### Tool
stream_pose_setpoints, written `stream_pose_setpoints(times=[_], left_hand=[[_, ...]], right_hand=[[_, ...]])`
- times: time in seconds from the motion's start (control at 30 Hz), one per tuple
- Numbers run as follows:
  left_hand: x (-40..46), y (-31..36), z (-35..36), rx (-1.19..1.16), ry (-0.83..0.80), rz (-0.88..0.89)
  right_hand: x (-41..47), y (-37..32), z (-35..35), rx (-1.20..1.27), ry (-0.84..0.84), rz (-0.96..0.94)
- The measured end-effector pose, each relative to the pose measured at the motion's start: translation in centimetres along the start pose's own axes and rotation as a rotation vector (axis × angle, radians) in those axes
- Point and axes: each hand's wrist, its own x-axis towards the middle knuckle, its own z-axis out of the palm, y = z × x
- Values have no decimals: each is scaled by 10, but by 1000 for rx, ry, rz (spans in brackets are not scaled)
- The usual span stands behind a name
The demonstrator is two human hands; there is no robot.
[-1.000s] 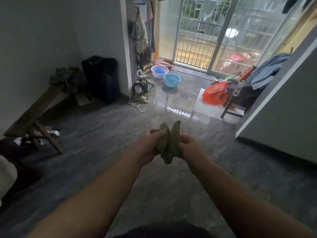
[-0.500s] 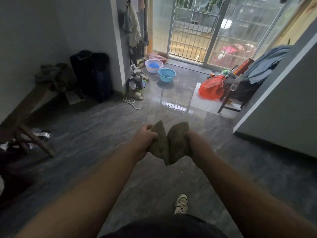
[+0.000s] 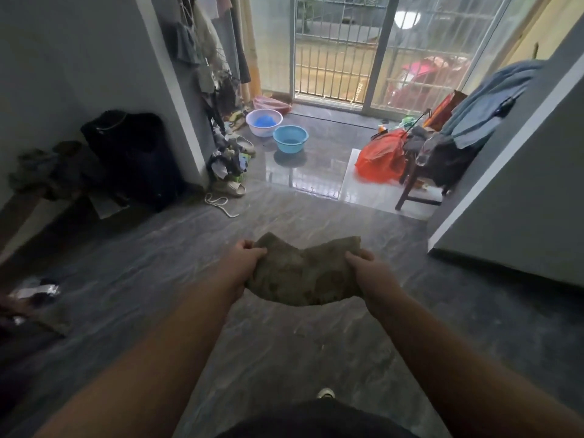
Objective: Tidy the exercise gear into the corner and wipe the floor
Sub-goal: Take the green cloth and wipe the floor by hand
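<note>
Left hand [image 3: 243, 263] and right hand [image 3: 368, 270] each grip an end of olive cloth [image 3: 303, 275], stretched between them above grey floor [image 3: 158, 279]; blue basin [image 3: 290, 139] well beyond.

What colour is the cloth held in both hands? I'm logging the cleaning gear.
Dull olive-brown with darker mottled patches, seen in the head view: the cloth.

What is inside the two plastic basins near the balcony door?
The white plastic basin holds something blue, a cloth or a scoop, too small to tell. The light blue plastic basin beside it shows only its bare inside; whether it holds water cannot be told.
</note>
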Motion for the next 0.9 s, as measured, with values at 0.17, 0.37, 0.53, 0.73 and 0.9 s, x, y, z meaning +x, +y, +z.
stream_pose_setpoints(times=[0.17,0.37,0.53,0.73,0.9], left_hand=[[57,20,27,101,110,-4],[117,38,18,205,118,-63],[192,52,8,187,82,-129],[318,97,-12,158,-32,-190],[424,139,-19,182,-98,-247]], right_hand=[[70,-22,-18,-59,-35,-17],[145,-27,13,-149,-27,-12],[212,-36,48,-172,9,28],[310,-61,100,-167,86,93],[375,-82,151,-111,197,174]])
